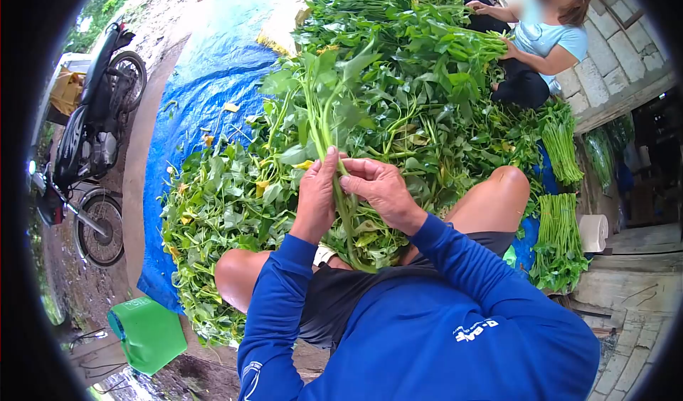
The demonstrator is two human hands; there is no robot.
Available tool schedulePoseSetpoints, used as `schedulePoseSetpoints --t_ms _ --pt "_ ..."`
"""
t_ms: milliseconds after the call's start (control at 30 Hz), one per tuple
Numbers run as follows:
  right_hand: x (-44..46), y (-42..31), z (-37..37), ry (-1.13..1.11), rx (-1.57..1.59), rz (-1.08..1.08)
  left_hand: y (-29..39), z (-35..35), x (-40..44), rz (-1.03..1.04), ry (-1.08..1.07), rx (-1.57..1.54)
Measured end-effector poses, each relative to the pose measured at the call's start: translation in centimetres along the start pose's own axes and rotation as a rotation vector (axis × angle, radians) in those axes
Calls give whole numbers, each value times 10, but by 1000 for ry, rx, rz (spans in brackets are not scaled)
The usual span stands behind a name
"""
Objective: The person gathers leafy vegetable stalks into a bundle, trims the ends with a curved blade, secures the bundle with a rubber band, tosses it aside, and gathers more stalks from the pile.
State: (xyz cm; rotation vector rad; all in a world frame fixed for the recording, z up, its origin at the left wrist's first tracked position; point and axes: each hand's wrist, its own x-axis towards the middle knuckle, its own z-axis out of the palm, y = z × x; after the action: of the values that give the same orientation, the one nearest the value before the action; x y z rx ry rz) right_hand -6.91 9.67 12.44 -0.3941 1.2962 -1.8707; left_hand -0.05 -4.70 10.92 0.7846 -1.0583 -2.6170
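Note:
Both hands meet over my lap around a small bunch of leafy green stems (318,109). My left hand (317,195) is closed round the stems, with its thumb pointing up along them. My right hand (380,188) pinches at the stems from the side, thumb and forefinger together. The leafy tops spread away from me, and some stem ends hang down below my hands. A large heap of loose leafy greens (235,195) lies around my knees and in front of me.
A blue tarp (192,95) lies under the heap. Across it, a seated person (551,45) holds greens. Bundled stems (558,234) lie at the right, beside a pale roll (593,233). A green container (149,335) and a motorcycle (92,141) are at the left.

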Motion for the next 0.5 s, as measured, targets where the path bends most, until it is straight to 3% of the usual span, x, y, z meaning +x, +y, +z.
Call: schedulePoseSetpoints --t_ms 100,133,233,300,433,500 --pt "4 4 5 -39 11 -55 13 7 -2 -47 27 54" --pt "-2 -6 7 -18 43 68 14 -3 6 -9 -17 120" --pt "-8 -23 10 186 -16 7 39 -10 4 61 -19 270" --pt "-7 -20 -2 237 -46 -44 54 -16 5 30 -80 97" --pt "-14 -21 -11 89 -179 -92 79 -24 -9 -29 -264 -109" --pt "-19 -21 -4 26 -337 -249 83 -24 -11 -38 -312 -164"
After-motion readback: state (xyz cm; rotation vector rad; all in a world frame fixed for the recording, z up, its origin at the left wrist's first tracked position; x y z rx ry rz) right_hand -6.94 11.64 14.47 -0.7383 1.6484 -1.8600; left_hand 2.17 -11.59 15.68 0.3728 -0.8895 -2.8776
